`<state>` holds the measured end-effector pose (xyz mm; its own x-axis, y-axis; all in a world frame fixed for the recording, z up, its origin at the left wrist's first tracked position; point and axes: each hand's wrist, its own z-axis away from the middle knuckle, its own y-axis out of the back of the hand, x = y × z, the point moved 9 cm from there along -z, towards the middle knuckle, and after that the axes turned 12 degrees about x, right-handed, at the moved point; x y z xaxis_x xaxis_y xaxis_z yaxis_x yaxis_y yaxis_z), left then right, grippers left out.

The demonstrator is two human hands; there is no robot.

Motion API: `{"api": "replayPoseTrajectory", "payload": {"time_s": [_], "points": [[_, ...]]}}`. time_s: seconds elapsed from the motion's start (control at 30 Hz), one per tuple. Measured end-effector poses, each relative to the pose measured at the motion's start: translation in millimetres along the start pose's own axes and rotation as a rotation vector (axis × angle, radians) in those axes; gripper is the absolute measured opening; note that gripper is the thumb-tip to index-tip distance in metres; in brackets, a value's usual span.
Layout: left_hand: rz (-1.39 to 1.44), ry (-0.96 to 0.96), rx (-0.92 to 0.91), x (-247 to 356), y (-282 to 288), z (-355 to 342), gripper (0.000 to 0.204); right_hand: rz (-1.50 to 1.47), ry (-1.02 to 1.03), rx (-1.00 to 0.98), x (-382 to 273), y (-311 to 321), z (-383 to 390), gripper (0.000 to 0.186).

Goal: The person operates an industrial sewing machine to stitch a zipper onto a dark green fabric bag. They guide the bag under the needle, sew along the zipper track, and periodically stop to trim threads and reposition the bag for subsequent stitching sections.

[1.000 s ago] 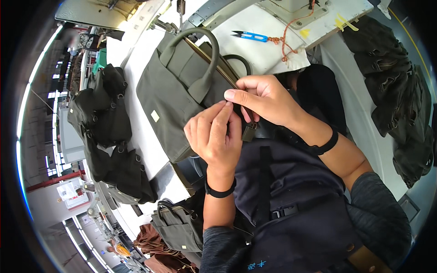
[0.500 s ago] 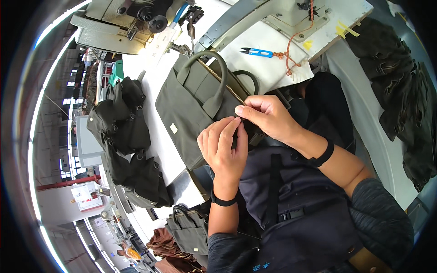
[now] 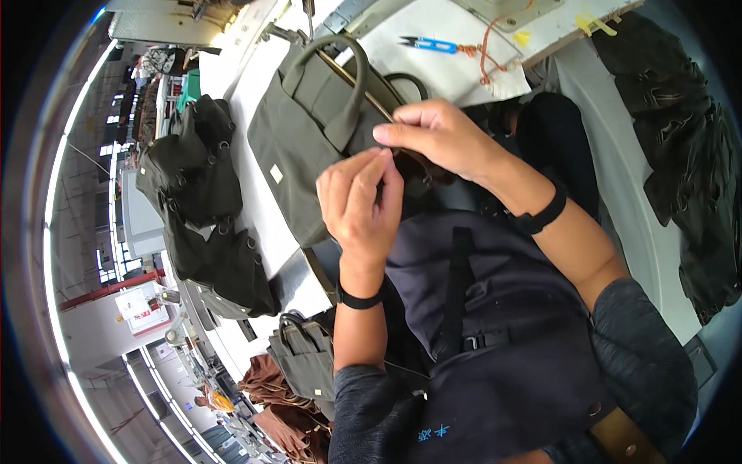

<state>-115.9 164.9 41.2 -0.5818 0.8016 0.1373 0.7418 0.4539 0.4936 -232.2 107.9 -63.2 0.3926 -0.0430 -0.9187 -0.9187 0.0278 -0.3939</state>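
Observation:
A dark olive handbag [image 3: 287, 174] with rounded handles and a brass zip [image 3: 377, 104] stands tilted on the white table. My left hand [image 3: 359, 201] is closed at the bag's near end, fingertips pinched together. Just above it, my right hand [image 3: 444, 139] pinches thumb against forefinger beside the end of the zip. The two sets of fingertips almost meet. Whatever they pinch is too small or hidden to make out. Blue-handled thread snips [image 3: 433, 45] lie beyond the bag on the white surface, tied to an orange cord [image 3: 485, 58].
A sewing machine's base [image 3: 386, 19] stands at the far edge. Dark bag pieces [image 3: 201, 178] are heaped on the left, and more dark pieces [image 3: 672, 139] hang at the right. Another olive bag [image 3: 301, 356] and brown pieces [image 3: 278, 394] sit at the lower left.
My view has shifted, so bag, hands and table sit higher and slightly left in the picture. Both hands keep their pinch at the bag's end, the fingertips slightly farther apart.

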Motion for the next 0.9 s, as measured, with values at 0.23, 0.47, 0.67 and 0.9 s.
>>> {"api": "replayPoseTrajectory", "payload": {"time_s": [0.23, 0.47, 0.67, 0.9], "points": [[0.024, -0.037, 0.065, -2.7, 7.5, 0.5, 0.031, -0.098, -0.019, 0.010, 5.3, -8.2, -4.6, 0.039], [0.044, -0.086, 0.078, -3.1, 9.5, 1.4, 0.031, -0.024, 0.010, -0.013, 2.0, -9.1, 0.0, 0.037], [0.017, -0.042, -0.052, -0.4, 11.3, -4.8, 0.026, -0.167, 0.003, 0.040, 14.2, -7.4, -4.0, 0.032], [-0.045, -0.243, -0.268, -3.4, 7.4, -80.3, 0.026, -0.166, -0.047, 0.079, 13.7, -4.3, 1.1, 0.026]]}}
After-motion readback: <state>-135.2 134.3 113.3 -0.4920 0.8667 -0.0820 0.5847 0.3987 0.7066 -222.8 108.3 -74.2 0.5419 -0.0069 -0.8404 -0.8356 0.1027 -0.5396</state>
